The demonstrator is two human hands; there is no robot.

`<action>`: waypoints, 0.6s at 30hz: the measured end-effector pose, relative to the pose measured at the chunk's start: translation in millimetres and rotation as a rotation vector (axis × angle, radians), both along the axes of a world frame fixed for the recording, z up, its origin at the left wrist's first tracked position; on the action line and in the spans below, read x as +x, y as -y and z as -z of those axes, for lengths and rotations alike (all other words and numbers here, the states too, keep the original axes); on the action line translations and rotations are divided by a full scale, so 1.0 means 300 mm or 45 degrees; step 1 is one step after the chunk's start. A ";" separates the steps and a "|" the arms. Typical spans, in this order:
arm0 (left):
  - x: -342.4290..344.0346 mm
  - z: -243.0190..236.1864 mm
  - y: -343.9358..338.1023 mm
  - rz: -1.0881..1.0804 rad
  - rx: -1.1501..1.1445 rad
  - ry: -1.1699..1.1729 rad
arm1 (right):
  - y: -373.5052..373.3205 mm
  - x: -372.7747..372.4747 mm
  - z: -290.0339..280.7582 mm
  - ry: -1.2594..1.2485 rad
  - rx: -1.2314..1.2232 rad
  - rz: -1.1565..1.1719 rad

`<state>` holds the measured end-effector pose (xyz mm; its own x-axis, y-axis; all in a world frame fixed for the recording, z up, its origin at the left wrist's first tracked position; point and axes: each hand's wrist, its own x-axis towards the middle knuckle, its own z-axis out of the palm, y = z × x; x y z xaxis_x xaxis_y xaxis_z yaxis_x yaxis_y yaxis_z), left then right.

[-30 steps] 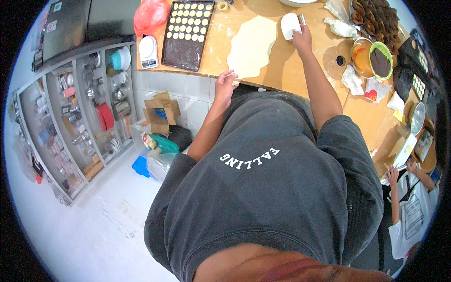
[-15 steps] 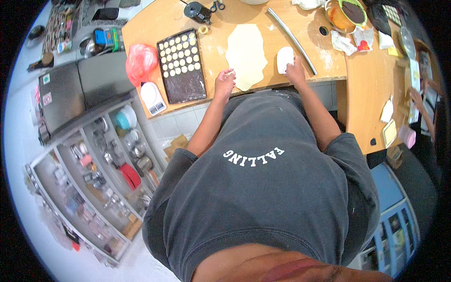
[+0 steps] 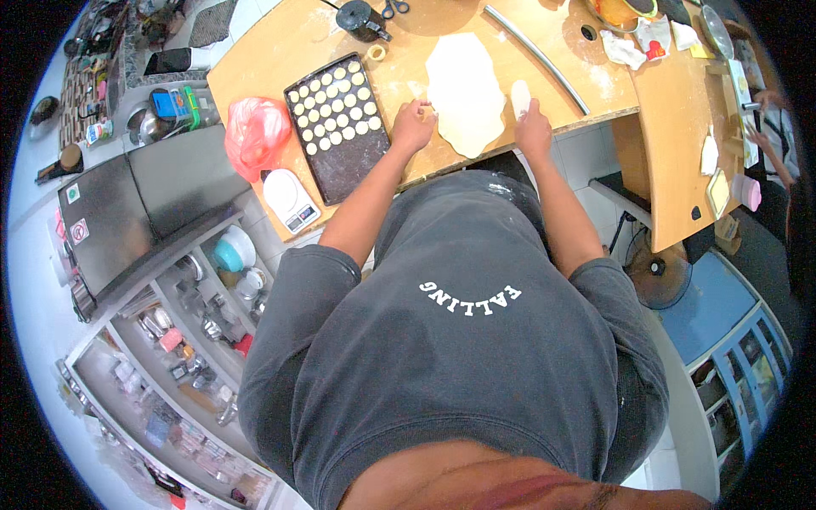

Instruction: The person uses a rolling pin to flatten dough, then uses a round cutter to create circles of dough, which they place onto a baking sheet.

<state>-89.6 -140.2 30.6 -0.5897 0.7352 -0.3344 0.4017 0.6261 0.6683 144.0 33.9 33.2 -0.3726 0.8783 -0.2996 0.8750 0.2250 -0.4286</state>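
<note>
A thin, pale sheet of rolled-out dough (image 3: 466, 93) lies on the wooden table in front of me. At its left edge is my left hand (image 3: 414, 126), its fingers curled closed by the rim; whether dough is pinched between them is hidden. My right hand (image 3: 534, 134) grips a white dough scraper (image 3: 520, 98), tilted narrow side toward me, just off the sheet's right edge. Left of the dough, a dark baking tray (image 3: 347, 168) carries rows of small round dough pieces, with its near part bare. A ring-shaped cutter (image 3: 376, 53) sits beside the tray's far corner.
A metal rod (image 3: 537, 59) lies right of the dough. Along the table's left side are a white kitchen scale (image 3: 287, 197) and a red plastic bag (image 3: 257, 136). A black pot-like appliance (image 3: 359, 20) and scissors (image 3: 393, 8) stand farther back. Another person's hand (image 3: 769, 144) shows at far right.
My right hand has brought the scraper closer to the dough and turned it from flat-facing to nearly edge-on. My left hand has come up to the sheet's left edge. The whole view has shifted.
</note>
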 end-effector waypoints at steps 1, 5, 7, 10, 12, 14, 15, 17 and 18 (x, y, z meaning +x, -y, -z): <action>-0.015 -0.005 -0.013 -0.003 -0.007 0.009 | -0.006 -0.018 -0.011 0.000 0.030 0.057; -0.059 -0.004 -0.061 0.152 -0.072 -0.290 | -0.011 -0.049 -0.031 -0.158 0.122 0.055; -0.089 0.016 -0.084 0.167 -0.057 -0.314 | -0.042 -0.097 -0.076 -0.198 0.108 0.028; -0.117 0.025 -0.130 0.220 -0.062 -0.463 | -0.095 -0.170 -0.098 -0.233 0.098 0.003; -0.142 0.012 -0.175 0.277 -0.040 -0.459 | -0.124 -0.212 -0.102 -0.257 0.149 -0.032; -0.138 -0.003 -0.197 0.306 -0.041 -0.482 | -0.138 -0.232 -0.078 -0.232 0.145 -0.051; -0.146 -0.002 -0.202 0.333 -0.047 -0.521 | -0.143 -0.253 -0.081 -0.223 0.139 -0.070; -0.161 -0.001 -0.215 0.351 -0.040 -0.531 | -0.153 -0.291 -0.085 -0.204 0.145 -0.094; -0.164 0.002 -0.215 0.381 -0.039 -0.539 | -0.152 -0.305 -0.085 -0.185 0.145 -0.108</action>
